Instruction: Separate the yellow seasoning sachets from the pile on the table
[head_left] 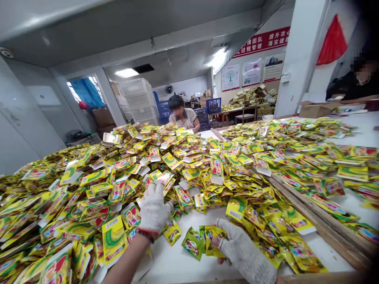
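My left hand [154, 209], in a white fingerless-looking knit glove with a red-edged cuff, reaches onto the heap of flat yellow cartons [114, 236]. Its fingers stretch forward with the thumb apart, and their tips touch or lie just beside a carton [164, 178]. My right hand [244, 246], gloved with bare fingertips, pinches a yellow sachet [212, 240] over the white tabletop [168, 262]. A green sachet [193, 243] adjoins the held one; whether the two are joined I cannot tell. Another yellow sachet [172, 232] lies between my hands.
Loose yellow sachets [302, 250] lie right of my right hand, along a wooden strip [316, 217] dividing the table. More cartons [352, 173] spread beyond it. Another person [185, 116] sits behind the heap; one more [355, 83] is at far right, near an open cardboard box [318, 109].
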Demonstrator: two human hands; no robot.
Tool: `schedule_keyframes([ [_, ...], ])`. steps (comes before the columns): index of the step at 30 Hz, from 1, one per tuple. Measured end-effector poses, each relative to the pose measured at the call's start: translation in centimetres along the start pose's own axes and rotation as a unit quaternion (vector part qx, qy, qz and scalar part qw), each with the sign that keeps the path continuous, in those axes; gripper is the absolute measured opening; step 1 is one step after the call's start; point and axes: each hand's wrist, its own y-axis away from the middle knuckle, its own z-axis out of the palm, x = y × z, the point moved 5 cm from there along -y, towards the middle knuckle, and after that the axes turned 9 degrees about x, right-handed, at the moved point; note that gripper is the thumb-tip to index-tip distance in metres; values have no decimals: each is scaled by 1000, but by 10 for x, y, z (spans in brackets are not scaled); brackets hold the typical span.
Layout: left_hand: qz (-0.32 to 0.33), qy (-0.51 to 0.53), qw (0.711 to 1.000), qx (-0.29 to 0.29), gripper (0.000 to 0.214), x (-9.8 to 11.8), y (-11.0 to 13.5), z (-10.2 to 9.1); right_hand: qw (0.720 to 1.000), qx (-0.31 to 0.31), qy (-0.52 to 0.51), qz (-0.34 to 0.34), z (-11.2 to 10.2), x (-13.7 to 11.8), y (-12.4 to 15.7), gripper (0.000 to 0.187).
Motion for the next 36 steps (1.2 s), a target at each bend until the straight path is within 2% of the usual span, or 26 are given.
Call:
schedule_keyframes([
  [2,15,-51,998,-29,22,-9,-9,1,1000,9,-12,3,-2,1,-2,38],
  [4,42,-45,997,-56,11,-2,-1,-5,999,20,-17,-18,-5,1,-3,34],
  [7,87,10,987,-132,24,26,32,-21,996,69,-26,-46,-15,0,-3,33],
  [9,121,59,972,-193,32,44,54,-31,991,115,-50,-43,-23,-1,0,34],
  [11,170,72,957,-226,35,56,67,-35,985,147,-82,-35,-27,-1,4,35],
  [15,305,7,913,-272,75,58,74,-19,977,160,-141,-19,-28,0,10,35],
  [17,353,-15,892,-282,78,57,72,-7,979,149,-139,-26,-26,-1,10,34],
  [19,375,-17,881,-289,70,57,68,-1,981,140,-126,-45,-25,-3,11,33],
  [22,328,-4,902,-280,63,59,64,-4,978,156,-111,-86,-25,-6,14,37],
  [25,235,38,947,-215,50,61,71,-16,973,178,-90,-115,-23,-7,21,41],
  [27,181,74,962,-192,52,61,82,-19,974,185,-63,-115,-22,-7,24,40],
  [30,112,95,968,-203,56,57,98,-15,972,205,-33,-112,-26,-8,26,39],
  [33,64,63,974,-208,58,50,102,-12,962,247,-50,-108,-36,-11,29,44],
  [36,53,60,971,-225,58,49,100,-12,966,230,-57,-106,-38,-14,29,46],
])
